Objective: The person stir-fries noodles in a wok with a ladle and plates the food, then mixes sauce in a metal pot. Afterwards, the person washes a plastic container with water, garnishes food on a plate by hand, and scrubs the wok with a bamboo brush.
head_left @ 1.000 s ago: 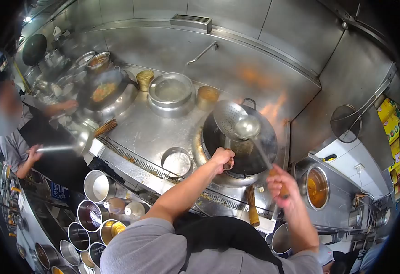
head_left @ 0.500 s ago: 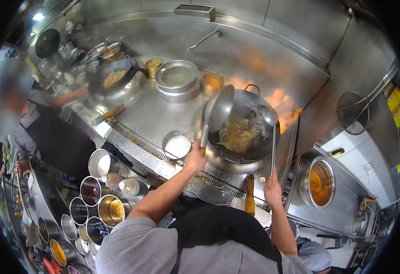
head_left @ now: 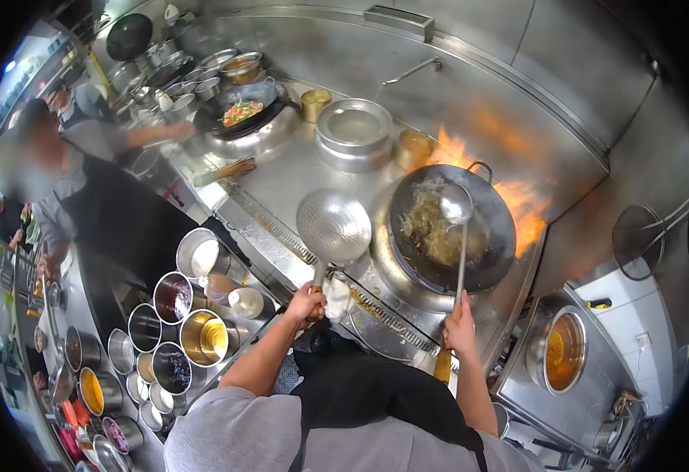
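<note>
Now my left hand [head_left: 306, 305] wraps firmly round the handle of the skimmer [head_left: 333, 226], and my right hand [head_left: 460, 330] is curled just as tightly round the ladle [head_left: 455, 206]. Half a second ago the skimmer tilted across the near-left rim of the wok [head_left: 495, 261]; now it hangs left of it, above the counter [head_left: 281, 203]. That uncovers the food [head_left: 427, 228], so I judge the ladle can reach all of it. The ladle's bowl is inside the wok; whether it presses the metal, I cannot tell. Flames [head_left: 527, 220] flare along the far and right rim, making that side awkward. The skimmer also blocks my view of the counter beneath. Farther left, a co-worker [head_left: 124, 197] reaches towards a second wok [head_left: 212, 112]; a pot of orange liquid [head_left: 539, 358] stands to my right.
</note>
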Demonstrator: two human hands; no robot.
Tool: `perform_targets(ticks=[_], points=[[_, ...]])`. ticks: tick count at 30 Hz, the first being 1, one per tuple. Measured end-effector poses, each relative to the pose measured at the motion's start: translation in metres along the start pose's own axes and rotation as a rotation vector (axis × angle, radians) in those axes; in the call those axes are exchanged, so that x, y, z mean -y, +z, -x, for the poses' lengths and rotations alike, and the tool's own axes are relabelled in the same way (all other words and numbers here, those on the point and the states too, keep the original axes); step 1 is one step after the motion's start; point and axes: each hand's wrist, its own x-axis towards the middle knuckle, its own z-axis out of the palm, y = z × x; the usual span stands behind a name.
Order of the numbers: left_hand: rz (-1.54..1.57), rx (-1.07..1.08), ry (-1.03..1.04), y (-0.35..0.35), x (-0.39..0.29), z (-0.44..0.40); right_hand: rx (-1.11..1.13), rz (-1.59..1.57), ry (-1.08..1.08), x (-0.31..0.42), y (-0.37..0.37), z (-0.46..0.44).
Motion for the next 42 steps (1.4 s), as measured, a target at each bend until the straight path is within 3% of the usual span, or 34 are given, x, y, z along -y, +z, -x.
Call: perform_targets(ticks=[1,3,5,6,8,9,11,13,14,16,17,20,21,23,25,26,28,30,31,34,35,37,38,40,42], points=[[0.025,0.036,0.000,-0.010,0.017,-0.008,-0.159,0.629,-0.168,-0.005,0.008,-0.007],[0.232,0.093,-0.070,-0.021,0.040,-0.018,-0.168,0.740,-0.129,0.015,0.024,0.015],[-0.047,0.064,0.023,-0.018,0.033,-0.015,-0.032,0.370,0.130,0.062,0.028,0.044],[0.034,0.040,-0.075,-0.014,0.023,-0.009,0.005,0.251,0.220,0.081,0.026,0.057],[0.034,0.037,-0.182,-0.021,0.025,-0.014,0.092,-0.542,0.313,0.080,0.006,0.063],[0.030,0.048,-0.191,-0.029,0.031,-0.021,0.078,-0.545,0.316,0.077,-0.003,0.057],[-0.089,0.039,-0.271,-0.036,0.041,-0.033,0.117,-0.890,0.352,0.066,-0.015,0.037],[-0.177,0.042,-0.280,-0.038,0.048,-0.043,0.090,-0.742,0.275,0.020,0.001,0.011],[-0.262,0.032,-0.279,-0.040,0.049,-0.047,-0.029,-0.183,0.108,-0.023,0.012,-0.007],[-0.515,-0.029,-0.283,-0.030,0.033,-0.046,-0.159,0.374,-0.062,-0.020,0.024,-0.008],[-0.520,-0.019,-0.278,-0.030,0.035,-0.051,-0.141,0.234,0.006,-0.019,0.023,0.000],[-0.789,-0.148,-0.126,-0.068,0.093,-0.092,-0.071,-0.190,0.213,0.059,0.044,0.052],[-0.796,-0.139,-0.130,-0.067,0.091,-0.092,-0.048,-0.335,0.283,0.070,0.046,0.062],[-1.119,-0.242,-0.017,-0.056,0.075,-0.084,0.020,-0.760,0.308,0.061,0.012,0.059],[-1.160,-0.250,0.079,-0.043,0.054,-0.074,0.005,-1.057,0.349,0.064,-0.001,0.052],[-1.190,-0.274,0.177,-0.035,0.043,-0.068,-0.007,-1.058,0.349,0.054,0.004,0.050],[-1.139,-0.281,0.251,-0.019,0.019,-0.062,-0.066,-0.055,0.143,0.011,0.027,0.029],[-1.072,-0.286,0.399,-0.009,0.010,-0.068,-0.132,0.261,0.018,0.007,0.054,0.036],[-1.084,-0.245,0.408,-0.003,0.006,-0.071,-0.102,0.102,0.210,0.051,0.068,0.050],[-1.056,-0.181,0.814,0.037,-0.025,-0.054,-0.029,-0.808,0.304,0.058,0.035,0.057],[-1.067,-0.113,0.821,0.052,-0.031,-0.049,0.016,-1.092,0.304,0.051,0.016,0.055],[-0.868,0.270,0.462,0.081,-0.038,-0.039,0.121,-1.198,0.280,0.037,-0.004,0.049],[-0.880,0.501,0.462,0.106,-0.043,-0.019,0.040,-1.059,0.326,0.041,-0.004,0.051],[-1.020,1.106,0.141,0.139,-0.023,-0.004,0.073,-0.887,0.302,0.036,-0.003,0.064],[-0.863,1.459,-0.125,0.158,0.030,0.009,0.094,-0.772,0.248,0.014,-0.010,0.095]])
